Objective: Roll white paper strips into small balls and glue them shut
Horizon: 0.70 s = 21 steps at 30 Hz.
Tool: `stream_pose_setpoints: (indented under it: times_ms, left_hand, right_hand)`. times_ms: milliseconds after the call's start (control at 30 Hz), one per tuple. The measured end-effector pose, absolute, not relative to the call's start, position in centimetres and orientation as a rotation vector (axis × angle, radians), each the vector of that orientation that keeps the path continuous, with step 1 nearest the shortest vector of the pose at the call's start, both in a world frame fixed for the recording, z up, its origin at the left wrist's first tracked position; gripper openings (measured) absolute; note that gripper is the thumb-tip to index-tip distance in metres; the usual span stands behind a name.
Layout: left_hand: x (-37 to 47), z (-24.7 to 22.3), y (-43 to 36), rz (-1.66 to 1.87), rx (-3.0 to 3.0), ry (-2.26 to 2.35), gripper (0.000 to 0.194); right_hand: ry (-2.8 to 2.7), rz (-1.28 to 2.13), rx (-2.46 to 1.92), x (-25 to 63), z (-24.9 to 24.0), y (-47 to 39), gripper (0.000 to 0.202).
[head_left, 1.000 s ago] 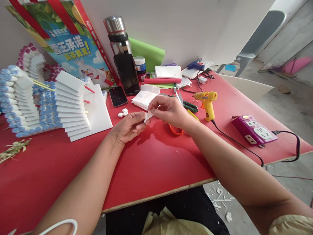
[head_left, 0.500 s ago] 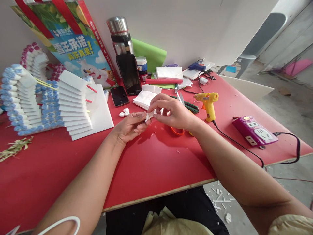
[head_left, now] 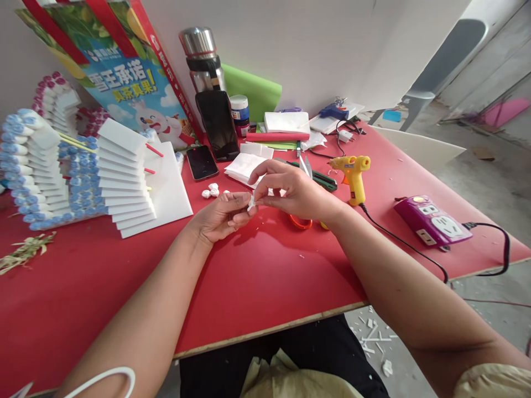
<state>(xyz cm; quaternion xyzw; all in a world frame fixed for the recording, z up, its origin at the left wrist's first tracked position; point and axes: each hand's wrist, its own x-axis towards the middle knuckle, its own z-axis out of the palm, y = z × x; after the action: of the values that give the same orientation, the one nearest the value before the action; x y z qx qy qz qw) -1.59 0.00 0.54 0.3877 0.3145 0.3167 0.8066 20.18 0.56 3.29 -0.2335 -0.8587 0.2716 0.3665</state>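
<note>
Near the middle of the red table (head_left: 265, 276), my left hand (head_left: 226, 215) pinches a small twisted piece of white paper (head_left: 251, 203) between thumb and fingers. The thumb and index finger of my right hand (head_left: 286, 188) close on the same piece from the right. Several small white paper rolls (head_left: 210, 190) lie just left of my hands. Behind my fingers is a stack of white paper sheets (head_left: 243, 168). Scissors with orange handles (head_left: 301, 223) lie partly hidden under my right hand, beside a green cutter (head_left: 326, 180).
A yellow glue gun (head_left: 354, 177) and a purple power strip (head_left: 433, 220) stand right, joined to cables. White layered boards with blue-and-white rolls (head_left: 83, 182) fill the left. Behind are phones (head_left: 202, 163), a steel bottle (head_left: 199, 44), a jar (head_left: 239, 110) and a printed bag (head_left: 120, 83).
The fingers of my right hand have moved slightly down and closed on the white paper piece, which looks more tightly bunched. My left hand is nearly in the same place.
</note>
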Motion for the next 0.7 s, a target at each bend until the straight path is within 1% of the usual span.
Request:
stream_pose_setpoints:
  times_ms: [100, 200, 300, 367, 500, 567, 700]
  left_hand:
    - [-1.61, 0.39, 0.12, 0.666, 0.834, 0.669, 0.025]
    - [-1.76, 0.42, 0.12, 0.677, 0.781, 0.61, 0.023]
    - [-1.91, 0.6, -0.03, 0.716, 0.733, 0.562, 0.025]
    - [-1.99, 0.7, -0.14, 0.724, 0.725, 0.553, 0.028]
    - [-2.08, 0.67, -0.24, 0.704, 0.762, 0.543, 0.034]
    - [-2.08, 0.58, -0.24, 0.692, 0.797, 0.537, 0.033]
    - [-2.03, 0.4, -0.15, 0.695, 0.824, 0.531, 0.028]
  right_hand:
    - [-2.18, 0.713, -0.577, 19.68, 3.39, 0.17, 0.011]
    - [-2.009, 0.809, -0.612, 19.41, 3.65, -0.14, 0.008]
    - [-1.774, 0.942, -0.71, 19.58, 3.9, -0.08, 0.016]
    - [-1.697, 1.011, -0.739, 19.77, 3.98, 0.08, 0.017]
    - [-1.754, 1.132, -0.68, 19.75, 4.04, 0.08, 0.017]
    - [-1.831, 1.169, -0.654, 19.56, 4.03, -0.13, 0.017]
    - [-1.906, 1.096, -0.68, 19.2, 3.89, -0.48, 0.015]
